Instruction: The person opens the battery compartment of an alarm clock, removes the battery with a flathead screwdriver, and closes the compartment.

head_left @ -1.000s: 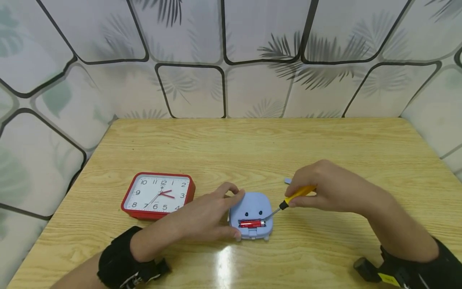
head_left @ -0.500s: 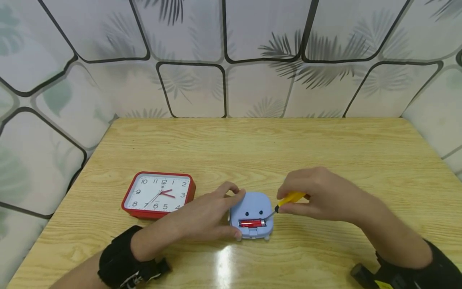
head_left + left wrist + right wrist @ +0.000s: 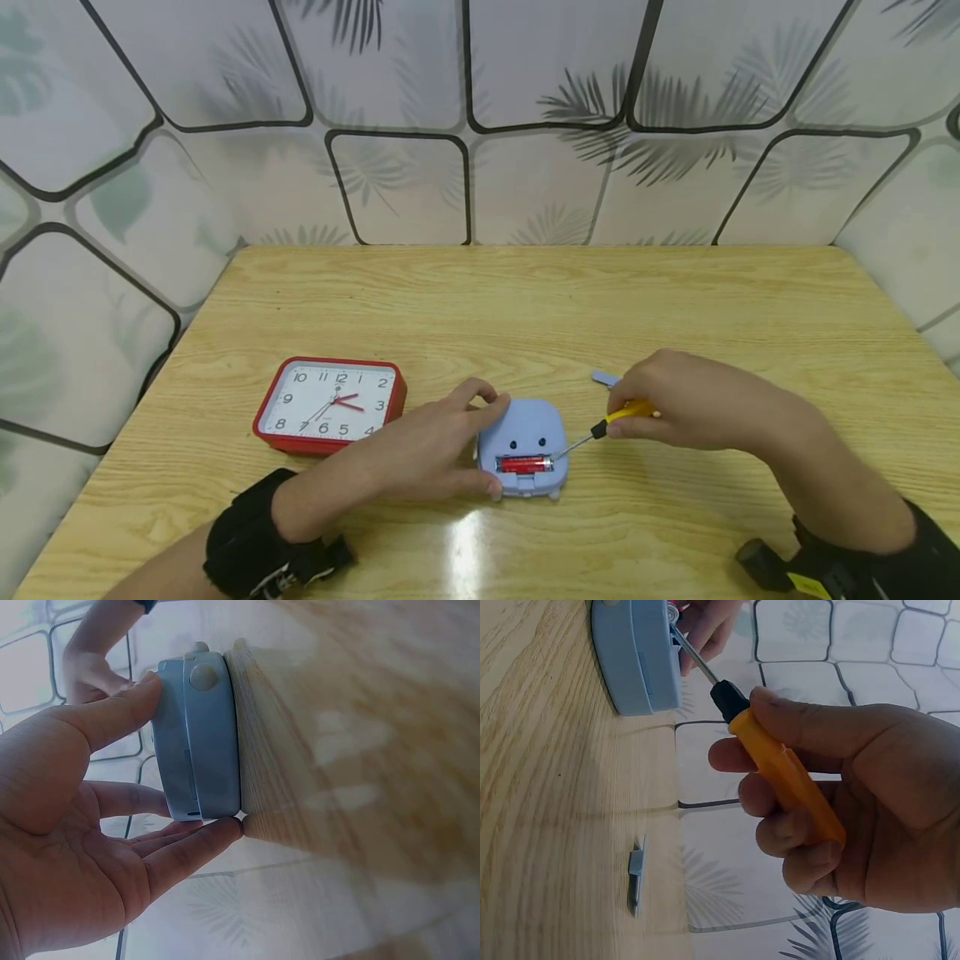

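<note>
A small rounded light-blue device (image 3: 528,421) with two dark eye-like dots lies on the table, its battery slot uncovered. In the slot sits a red AA-size battery (image 3: 522,465). My left hand (image 3: 442,442) holds the device by its left side, thumb at the near edge and fingers at the far edge, as the left wrist view also shows. My right hand (image 3: 686,400) grips a screwdriver (image 3: 784,772) by its yellow handle, fingers curled round it. The screwdriver's metal shaft (image 3: 579,444) slants down leftward, its tip right at the battery's right end.
A red rectangular clock (image 3: 330,406) stands left of the device, partly behind my left forearm. A small light-blue cover piece (image 3: 604,378) lies beyond my right hand. The wooden table (image 3: 480,308) ends at a patterned backdrop (image 3: 405,187).
My right hand moved left with the screwdriver, then back right, leaving the shaft lower and flatter and the cover piece in sight again. My left hand and the device have stayed put.
</note>
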